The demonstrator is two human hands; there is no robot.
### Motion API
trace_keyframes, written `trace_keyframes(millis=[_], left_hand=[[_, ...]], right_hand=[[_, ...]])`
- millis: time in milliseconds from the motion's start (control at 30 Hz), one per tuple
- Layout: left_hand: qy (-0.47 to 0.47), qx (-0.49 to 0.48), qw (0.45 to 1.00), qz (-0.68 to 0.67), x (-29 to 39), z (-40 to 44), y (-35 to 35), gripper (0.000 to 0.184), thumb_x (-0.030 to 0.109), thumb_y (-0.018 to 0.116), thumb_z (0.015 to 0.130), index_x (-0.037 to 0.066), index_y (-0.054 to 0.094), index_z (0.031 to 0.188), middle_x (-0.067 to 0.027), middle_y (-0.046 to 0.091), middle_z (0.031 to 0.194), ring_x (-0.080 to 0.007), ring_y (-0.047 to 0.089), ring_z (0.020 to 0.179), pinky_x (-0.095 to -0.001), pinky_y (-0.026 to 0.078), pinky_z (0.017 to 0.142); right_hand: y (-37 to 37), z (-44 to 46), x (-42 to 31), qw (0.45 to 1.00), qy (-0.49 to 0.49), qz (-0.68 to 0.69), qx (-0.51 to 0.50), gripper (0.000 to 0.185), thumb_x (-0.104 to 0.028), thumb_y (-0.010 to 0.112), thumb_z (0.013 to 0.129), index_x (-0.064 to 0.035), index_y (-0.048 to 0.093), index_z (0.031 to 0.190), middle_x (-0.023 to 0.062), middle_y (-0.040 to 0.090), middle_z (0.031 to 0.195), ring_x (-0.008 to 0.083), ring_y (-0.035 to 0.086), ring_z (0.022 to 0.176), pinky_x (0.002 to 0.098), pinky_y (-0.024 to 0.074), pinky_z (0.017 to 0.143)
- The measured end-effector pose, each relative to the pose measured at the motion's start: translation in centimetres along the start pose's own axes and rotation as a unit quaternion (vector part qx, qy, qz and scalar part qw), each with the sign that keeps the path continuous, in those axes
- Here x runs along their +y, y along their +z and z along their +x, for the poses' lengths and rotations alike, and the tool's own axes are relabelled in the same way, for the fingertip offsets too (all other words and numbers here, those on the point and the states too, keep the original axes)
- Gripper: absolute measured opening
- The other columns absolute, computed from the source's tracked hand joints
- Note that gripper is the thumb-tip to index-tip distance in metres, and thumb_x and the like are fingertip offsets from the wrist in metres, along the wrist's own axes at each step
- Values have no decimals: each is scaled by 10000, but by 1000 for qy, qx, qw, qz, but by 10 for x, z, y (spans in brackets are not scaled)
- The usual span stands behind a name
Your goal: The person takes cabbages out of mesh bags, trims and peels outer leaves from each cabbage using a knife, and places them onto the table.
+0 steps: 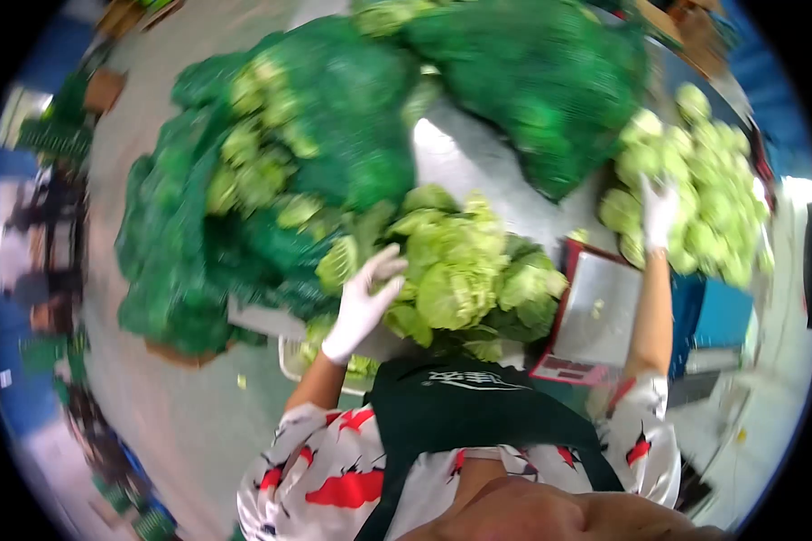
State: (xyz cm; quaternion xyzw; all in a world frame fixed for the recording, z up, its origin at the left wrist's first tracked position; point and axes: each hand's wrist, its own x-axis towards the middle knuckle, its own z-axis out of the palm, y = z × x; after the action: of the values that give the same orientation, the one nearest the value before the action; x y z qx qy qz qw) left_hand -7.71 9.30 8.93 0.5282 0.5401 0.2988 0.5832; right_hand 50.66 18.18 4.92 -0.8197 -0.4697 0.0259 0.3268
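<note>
My left hand (370,302), in a white glove, is at the left edge of a heap of loose green cabbage leaves (456,270). Its fingers are bent but apart, and no object shows in its grasp. My right hand (660,212), also gloved, reaches far out onto a pile of pale, trimmed cabbages (717,194). It touches the near side of the pile. Blur and the cabbages around them obscure its fingertips, so whether they grip a cabbage is unclear.
Green mesh sacks filled with cabbages (550,81) lie across the far side and the left (167,234). Between leaves and pile sits a red-edged tray (595,307). A blue box (722,316) stands at right, and a pale bin with leaves (293,361) is below my left hand.
</note>
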Motion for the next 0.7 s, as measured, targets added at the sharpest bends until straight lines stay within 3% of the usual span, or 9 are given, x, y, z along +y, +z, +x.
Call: trace_keyframes(millis=[33,67,133,200,300,433,467,567,700], left_hand=[[38,69,997,12,-2,3,-18,524,114,691,916,69,543,1417,-94,702,1224,-151,632,1144,-333,453,1037],[76,142,985,55,0,7,-40,497,106,696,909,46,570,1387,-79,708,1208,-154,633,1135,-329,463,1020],[121,259,949,137,-29,20,-96,482,101,714,894,11,590,1351,-91,652,1310,-179,615,1172,-325,477,997],[72,347,935,-13,-72,45,-146,537,154,716,917,-15,536,1395,-170,595,1371,-232,593,1203,-347,464,1029],[-62,409,910,-34,-123,89,-214,790,366,777,866,-36,438,1456,-214,527,1422,-281,542,1273,-370,474,1029],[-180,350,839,-377,-97,149,-243,984,527,804,790,67,348,1531,-278,295,1547,-451,465,1304,-553,519,946],[-213,379,801,-412,-67,159,-235,905,538,800,789,127,414,1498,-207,389,1519,-403,452,1325,-586,485,970],[-209,299,854,-372,-72,193,-249,800,551,811,772,164,514,1406,-58,544,1417,-290,481,1300,-580,431,1010],[-213,389,827,-346,-107,227,-253,805,434,865,755,47,530,1376,-119,609,1321,-281,614,1126,-500,507,941]], right_hand=[[13,-3,37,993,-80,20,85,461,-238,736,925,55,624,1263,186,646,1219,268,612,1076,342,485,939],[4,-21,22,992,-62,96,50,423,-269,647,985,24,609,1288,213,545,1380,271,577,1192,340,457,1002],[-12,-47,20,995,-11,83,-62,435,-310,652,981,32,626,1247,191,652,1185,261,607,1125,348,461,990],[-15,-83,-19,987,41,153,-29,291,-223,679,975,24,698,1126,57,724,961,81,623,781,223,486,732],[-15,-126,-63,950,176,239,-92,277,-267,670,980,-21,702,1104,25,703,806,33,389,389,219,263,368],[-8,-152,-94,920,241,274,-145,268,-314,651,985,-69,684,1089,58,709,754,50,421,369,213,271,331],[-6,-155,-96,912,253,277,-168,259,-312,648,986,-75,686,1085,61,709,752,50,426,370,213,273,328],[8,-164,-81,896,237,332,-174,237,-287,648,989,-67,682,1071,59,701,714,52,437,373,207,289,338],[9,-174,-94,909,221,308,-174,227,-280,645,989,-67,679,1060,64,704,712,57,444,365,213,292,333]])
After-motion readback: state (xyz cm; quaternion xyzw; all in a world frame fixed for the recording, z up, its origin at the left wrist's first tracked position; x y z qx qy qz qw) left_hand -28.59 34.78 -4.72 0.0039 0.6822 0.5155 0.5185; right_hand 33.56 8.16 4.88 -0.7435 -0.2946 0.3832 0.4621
